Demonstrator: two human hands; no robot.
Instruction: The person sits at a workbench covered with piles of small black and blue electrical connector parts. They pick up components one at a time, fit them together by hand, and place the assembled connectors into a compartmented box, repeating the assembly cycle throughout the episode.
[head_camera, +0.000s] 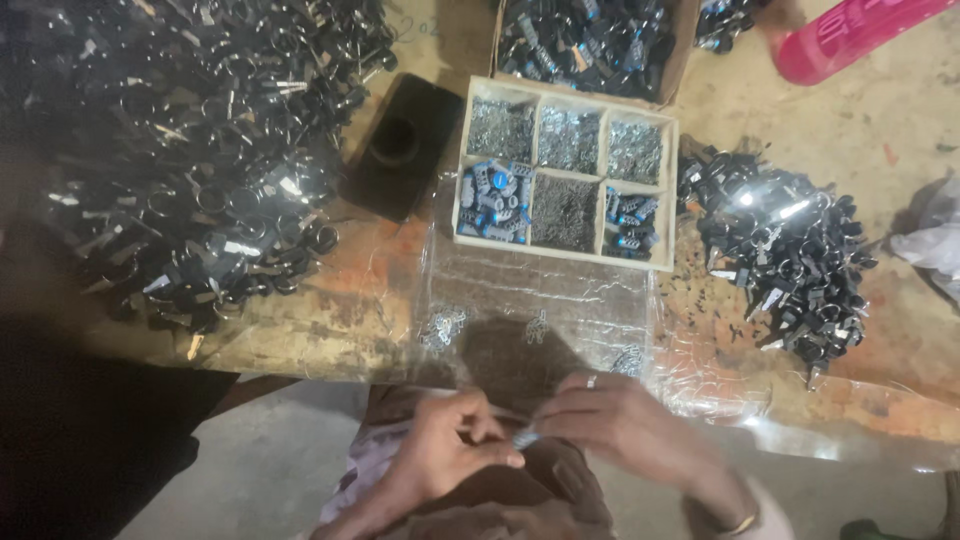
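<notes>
My left hand (450, 450) and my right hand (620, 425) meet low in the frame, over my lap, at the near edge of the workbench. Between their fingertips is a small bluish-grey metal part (524, 438), pinched from both sides. A ring shows on a right finger. Just beyond the hands lies a clear plastic sheet (540, 290) with a few small clusters of silvery bits (441, 326) on it. Behind that stands a wooden tray (672, 180) with six compartments, holding small silver pieces and blue-grey parts.
A large heap of black-handled metal items (190, 150) covers the bench's left. A smaller heap (790, 250) lies at right. A black holder (400, 145) sits left of the tray, a cardboard box of parts (590, 40) behind it, a pink bottle (850, 30) at top right.
</notes>
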